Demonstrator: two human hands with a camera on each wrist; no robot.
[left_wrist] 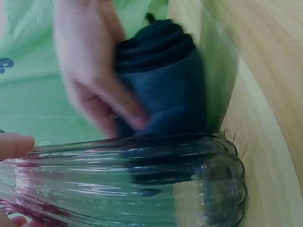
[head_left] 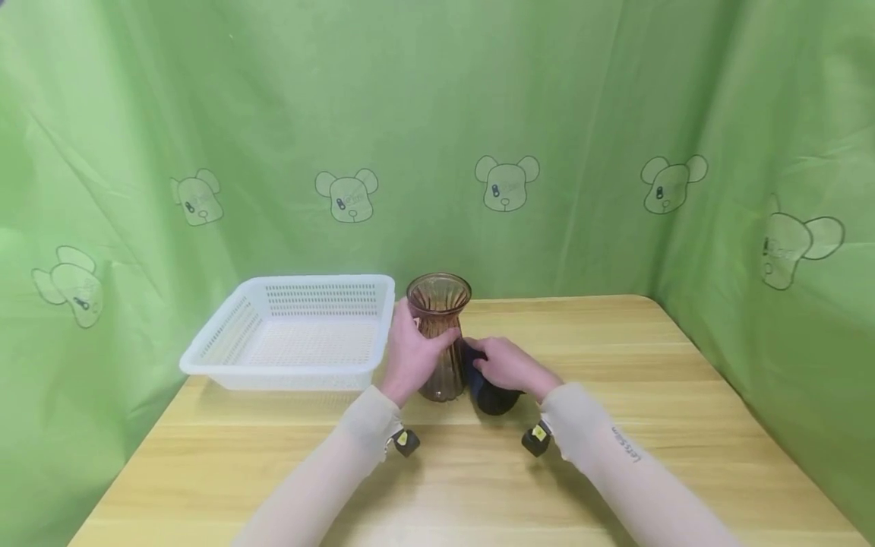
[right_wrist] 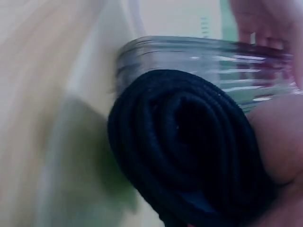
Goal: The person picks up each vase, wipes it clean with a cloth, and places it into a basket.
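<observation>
A ribbed, pinkish-brown glass vase (head_left: 443,380) with a flared rim stands upright on the table. My left hand (head_left: 414,353) grips it around the middle, thumb across the near side. Just right of the vase, my right hand (head_left: 509,365) holds a rolled dark navy cloth (head_left: 495,399) from above. In the right wrist view the cloth's spiral end (right_wrist: 180,142) faces the camera, with the vase (right_wrist: 189,56) close behind it. The left wrist view shows the roll (left_wrist: 165,90) beside the ribbed glass (left_wrist: 118,175); whether they touch I cannot tell.
Left of the vase sits a white perforated plastic basket (head_left: 311,370), its right side close to my left hand. The wooden table (head_left: 615,357) extends to the right and toward me. A green curtain (head_left: 424,99) with bear heads hangs behind and on both sides.
</observation>
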